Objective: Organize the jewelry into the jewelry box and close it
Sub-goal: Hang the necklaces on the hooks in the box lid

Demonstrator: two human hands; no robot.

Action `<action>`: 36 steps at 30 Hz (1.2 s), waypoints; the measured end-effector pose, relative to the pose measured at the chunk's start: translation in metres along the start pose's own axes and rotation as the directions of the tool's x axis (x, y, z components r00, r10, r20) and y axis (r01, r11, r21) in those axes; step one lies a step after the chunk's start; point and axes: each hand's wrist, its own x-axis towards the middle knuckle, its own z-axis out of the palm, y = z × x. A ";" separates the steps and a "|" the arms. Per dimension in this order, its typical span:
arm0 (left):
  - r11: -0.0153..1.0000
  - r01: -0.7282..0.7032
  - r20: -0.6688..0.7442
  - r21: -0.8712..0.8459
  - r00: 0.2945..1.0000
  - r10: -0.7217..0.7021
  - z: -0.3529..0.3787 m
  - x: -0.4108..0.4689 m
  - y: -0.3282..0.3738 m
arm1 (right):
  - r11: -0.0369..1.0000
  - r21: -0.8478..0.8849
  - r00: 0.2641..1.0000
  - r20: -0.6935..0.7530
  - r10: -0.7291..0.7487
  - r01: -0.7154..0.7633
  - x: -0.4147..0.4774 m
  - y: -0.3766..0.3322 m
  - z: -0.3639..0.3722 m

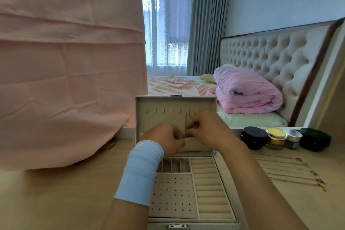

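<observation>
While the jewelry box point(211, 188) stands open on the table point(56, 192), both hands work at its upright lid point(160, 106).
Left hand point(164, 139) and right hand point(207, 130) meet against the lid's inner panel — fingers curled, each pinching a thin gold chain point(186, 121) that hangs down from the row of hooks. More necklaces point(291, 172) lie side by side on the table to the right, near some cosmetic jars point(276, 138).

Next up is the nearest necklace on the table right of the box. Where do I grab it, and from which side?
Probably pinch the nearest necklace by its chain just left of the pendant end, coming straight down from above. It lies flat and stretched out on the table, close beside the other necklaces, so a side approach would likely drag them.
</observation>
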 end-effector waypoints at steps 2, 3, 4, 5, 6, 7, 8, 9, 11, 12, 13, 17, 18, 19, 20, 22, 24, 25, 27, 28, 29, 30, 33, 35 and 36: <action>1.000 0.001 -0.001 -0.022 1.000 -0.001 0.001 0.001 -0.002 | 1.000 -0.027 1.000 0.014 0.000 0.000 0.001 0.001 -0.001; 1.000 0.001 -0.004 -0.026 1.000 -0.001 0.002 0.001 -0.002 | 0.999 -0.041 1.000 0.020 0.001 0.000 0.001 0.001 0.000; 1.000 0.000 -0.009 -0.029 1.000 0.000 0.002 0.000 -0.002 | 0.998 -0.055 0.999 0.046 0.008 -0.005 0.000 0.002 0.000; 0.999 -0.005 -0.017 -0.033 1.000 0.004 0.002 -0.001 -0.002 | 0.998 -0.061 0.996 0.091 0.010 -0.005 -0.002 0.003 0.000; 0.999 -0.011 -0.023 -0.036 1.000 0.010 0.003 -0.002 -0.002 | 0.998 -0.061 0.990 0.144 0.010 -0.001 -0.004 0.003 0.001; 0.999 -0.019 -0.026 -0.037 1.000 0.018 0.003 -0.003 -0.001 | 0.998 -0.059 0.982 0.187 0.005 0.006 -0.006 0.004 0.002; 0.999 -0.024 -0.028 -0.035 0.999 0.023 0.004 -0.004 -0.001 | 0.999 -0.049 0.977 0.212 -0.005 0.016 -0.008 0.004 0.001; 0.999 -0.030 -0.038 -0.032 0.999 0.029 0.003 -0.005 0.000 | 0.999 -0.027 0.976 0.216 -0.016 0.022 -0.008 0.005 -0.001; 0.999 -0.048 -0.071 -0.019 0.996 0.047 0.000 -0.004 0.001 | 0.998 0.058 0.980 0.197 -0.030 0.019 -0.009 0.006 -0.009; 0.998 -0.062 -0.093 -0.008 0.994 0.062 -0.001 -0.003 0.002 | 0.996 0.092 0.983 0.180 -0.036 0.019 -0.010 0.007 -0.015; 0.996 -0.084 -0.118 0.008 0.989 0.084 -0.002 -0.003 0.004 | 0.993 0.115 0.987 0.157 -0.042 0.024 -0.012 0.008 -0.021; 0.981 -0.191 -0.147 0.006 0.971 0.190 0.006 -0.008 0.023 | 0.995 0.096 0.989 0.146 -0.007 -0.008 -0.031 0.026 -0.048; 0.976 -0.215 -0.126 -0.018 0.969 0.211 0.012 -0.009 0.031 | 0.998 0.057 0.985 0.172 0.025 -0.036 -0.037 0.036 -0.055; 0.971 -0.238 -0.099 -0.039 0.967 0.233 0.019 -0.011 0.040 | 0.998 0.011 0.976 0.209 0.063 -0.067 -0.043 0.046 -0.061; 0.965 -0.257 -0.066 -0.051 0.965 0.254 0.027 -0.013 0.049 | 0.995 -0.034 0.963 0.250 0.103 -0.098 -0.048 0.057 -0.065; 0.954 -0.297 0.015 -0.044 0.954 0.298 0.044 -0.016 0.071 | 0.980 -0.124 0.932 0.309 0.189 -0.157 -0.059 0.080 -0.073; 0.943 -0.333 0.092 -0.011 0.939 0.333 0.060 -0.015 0.090 | 0.959 -0.194 0.910 0.322 0.262 -0.207 -0.067 0.101 -0.075; 0.938 -0.346 0.120 0.002 0.932 0.343 0.069 -0.012 0.100 | 0.949 -0.212 0.899 0.325 0.294 -0.234 -0.070 0.110 -0.076; 0.936 -0.350 0.178 0.035 0.924 0.339 0.084 -0.004 0.117 | 0.933 -0.229 0.872 0.346 0.346 -0.279 -0.074 0.124 -0.076; 0.935 -0.347 0.219 0.072 0.920 0.325 0.091 0.000 0.125 | 0.926 -0.235 0.861 0.354 0.365 -0.296 -0.076 0.130 -0.076; 0.930 -0.347 0.263 0.122 0.915 0.307 0.099 0.003 0.132 | 0.921 -0.237 0.853 0.359 0.379 -0.309 -0.078 0.134 -0.075; 0.921 -0.349 0.303 0.174 0.909 0.287 0.105 0.007 0.137 | 0.918 -0.238 0.848 0.362 0.388 -0.318 -0.079 0.137 -0.073; 0.882 -0.373 0.385 0.289 0.888 0.250 0.121 0.014 0.144 | 0.919 -0.222 0.839 0.379 0.390 -0.326 -0.081 0.143 -0.068; 0.871 -0.375 0.411 0.317 0.882 0.230 0.129 0.018 0.143 | 0.913 -0.222 0.820 0.403 0.405 -0.342 -0.081 0.147 -0.064; 0.869 -0.374 0.415 0.324 0.882 0.225 0.132 0.020 0.142 | 0.908 -0.231 0.808 0.418 0.416 -0.349 -0.081 0.148 -0.064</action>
